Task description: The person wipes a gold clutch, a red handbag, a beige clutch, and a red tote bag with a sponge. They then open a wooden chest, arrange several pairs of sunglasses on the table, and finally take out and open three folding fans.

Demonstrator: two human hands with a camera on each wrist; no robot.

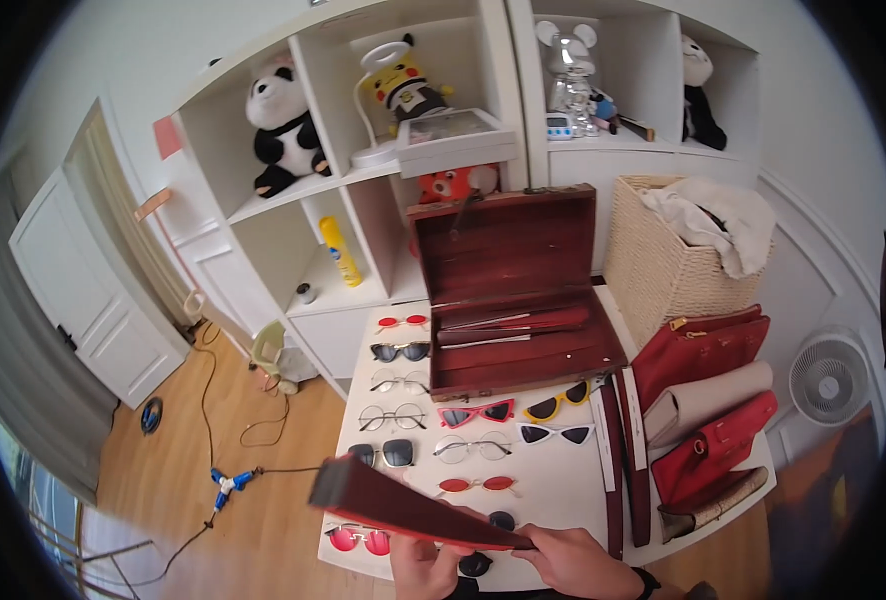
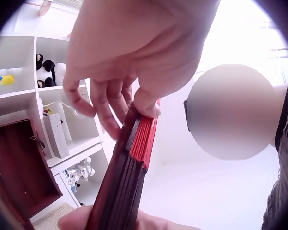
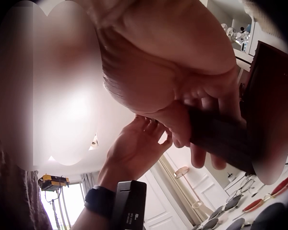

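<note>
A large folded fan (image 1: 413,512) with dark ribs and a red pleated leaf is held over the front of the white table. My left hand (image 1: 428,568) pinches it, the thumb on the red pleats (image 2: 143,139) and the fingers on the far side. On its dark ribs, my right hand (image 1: 581,562) grips the narrower end, with fingers curled around it in the right wrist view. Beneath the fan lie sunglasses with pink lenses (image 1: 358,541) and a dark round pair (image 1: 475,564), both partly hidden.
Several eyeglasses stand in rows, including red-framed sunglasses (image 1: 476,413). Behind them an open wooden case (image 1: 523,345) contains long red items. To the right are two long dark pieces with white labels (image 1: 636,450), red handbags (image 1: 713,450) and a woven basket (image 1: 653,260). White shelves (image 1: 393,300) back the table.
</note>
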